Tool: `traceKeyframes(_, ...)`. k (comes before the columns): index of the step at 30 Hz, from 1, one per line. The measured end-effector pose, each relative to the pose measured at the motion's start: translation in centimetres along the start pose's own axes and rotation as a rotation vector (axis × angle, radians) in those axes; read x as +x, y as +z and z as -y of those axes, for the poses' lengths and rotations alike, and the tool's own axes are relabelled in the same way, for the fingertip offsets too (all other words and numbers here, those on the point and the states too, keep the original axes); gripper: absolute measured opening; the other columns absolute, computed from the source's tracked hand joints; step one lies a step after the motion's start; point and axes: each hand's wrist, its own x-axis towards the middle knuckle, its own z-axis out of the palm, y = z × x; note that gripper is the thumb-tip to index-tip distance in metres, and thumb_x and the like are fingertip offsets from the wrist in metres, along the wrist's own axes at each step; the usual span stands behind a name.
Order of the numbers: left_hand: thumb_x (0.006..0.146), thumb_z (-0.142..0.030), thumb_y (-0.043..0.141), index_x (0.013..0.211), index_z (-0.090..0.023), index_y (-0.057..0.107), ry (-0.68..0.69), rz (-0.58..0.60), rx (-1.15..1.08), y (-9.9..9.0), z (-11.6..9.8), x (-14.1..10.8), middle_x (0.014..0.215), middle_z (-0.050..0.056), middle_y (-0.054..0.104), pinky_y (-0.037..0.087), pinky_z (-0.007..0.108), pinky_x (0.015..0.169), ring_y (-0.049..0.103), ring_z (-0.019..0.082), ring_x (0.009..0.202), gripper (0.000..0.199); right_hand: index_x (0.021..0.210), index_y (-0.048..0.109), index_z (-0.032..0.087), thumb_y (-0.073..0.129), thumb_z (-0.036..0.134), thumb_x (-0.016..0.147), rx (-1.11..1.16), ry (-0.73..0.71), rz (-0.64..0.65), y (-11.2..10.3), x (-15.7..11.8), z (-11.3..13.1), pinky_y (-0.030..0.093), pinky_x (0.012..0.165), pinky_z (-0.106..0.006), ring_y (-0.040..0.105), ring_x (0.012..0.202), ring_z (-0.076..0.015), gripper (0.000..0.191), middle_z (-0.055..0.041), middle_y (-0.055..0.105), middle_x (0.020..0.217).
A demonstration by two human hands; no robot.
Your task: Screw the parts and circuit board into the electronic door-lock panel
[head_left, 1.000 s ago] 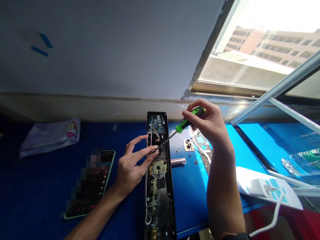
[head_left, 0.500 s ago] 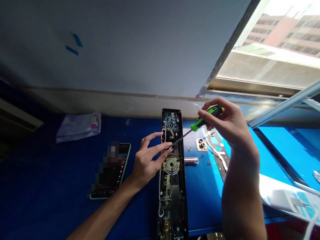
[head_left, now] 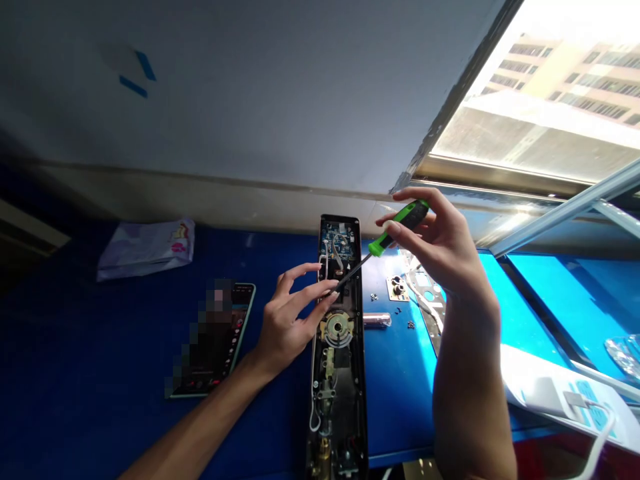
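Note:
In the middle of the head view a long, narrow black lock housing (head_left: pixel 352 380) lies with its inside facing up, showing a circuit board, a round metal piece and white wires. My right hand (head_left: pixel 447 250) holds a green and black screwdriver (head_left: pixel 397 227) by its handle, tilted, with the shaft running down to the left into the housing. My left hand (head_left: pixel 290 313) comes in from the left. Its thumb and index finger pinch the lower end of the shaft, just above the housing. The screwdriver's tip, and any screw there, is hidden by these fingers.
Right of the housing are small screws (head_left: pixel 411 325), a metal plate with a knob (head_left: pixel 398 289), a pinkish cylinder (head_left: pixel 377 320) and a black panel with white cable (head_left: pixel 427 300). A phone (head_left: pixel 215 347) and a purple packet (head_left: pixel 147 247) lie left. A wall (head_left: pixel 275 100) stands behind.
The whole view has shifted slightly. My right hand and the screwdriver handle have moved a little left, and my right index finger has lifted off the handle. The left hand's pinch looks the same.

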Motion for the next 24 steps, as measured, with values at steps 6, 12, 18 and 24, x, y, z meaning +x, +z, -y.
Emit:
traceKeyframes(6,0.096,-0.019,0.072,0.116,-0.025,0.073,-0.035,-0.020,-0.034,0.0,0.0,0.1,0.104,0.003,0.079,0.062,0.041,0.100,0.072,0.023,0.119,0.020,0.141,0.048,0.032,0.079,0.024,0.087,0.052,-0.065,0.159,-0.4,-0.6,0.3,0.067,0.096,-0.043,0.079,0.105,-0.0249,0.063,-0.0037,0.077,0.121)
traceKeyframes(12,0.093,-0.043,0.075,0.140,-0.026,0.058,-0.059,0.047,-0.043,-0.7,0.0,0.4,0.140,0.011,0.067,0.055,0.050,0.112,0.060,0.029,0.137,0.053,0.124,0.042,0.037,0.080,0.024,0.084,0.033,-0.167,-0.023,0.7,-0.6,0.8,0.071,0.082,-0.045,0.080,0.094,-0.0259,0.057,0.0023,0.078,0.099)
traceKeyframes(18,0.101,-0.037,0.062,0.142,-0.026,0.057,-0.305,0.063,-0.077,-0.1,0.6,0.2,0.151,0.013,0.058,0.055,0.048,0.112,0.058,0.029,0.140,0.042,0.119,0.050,0.037,0.080,0.017,0.084,-0.074,-0.377,-0.215,2.2,-0.8,1.9,0.070,0.083,-0.048,0.079,0.097,-0.0272,0.050,0.0018,0.072,0.096)
traceKeyframes(24,0.103,-0.030,0.058,0.143,-0.028,0.056,-0.377,0.092,-0.224,0.6,0.7,-0.1,0.142,0.009,0.065,0.058,0.040,0.105,0.066,0.024,0.129,0.040,0.119,0.060,0.036,0.082,0.012,0.083,-0.098,-0.486,-0.281,4.4,-1.1,2.6,0.069,0.091,-0.047,0.077,0.105,-0.0270,0.049,-0.0031,0.065,0.121)
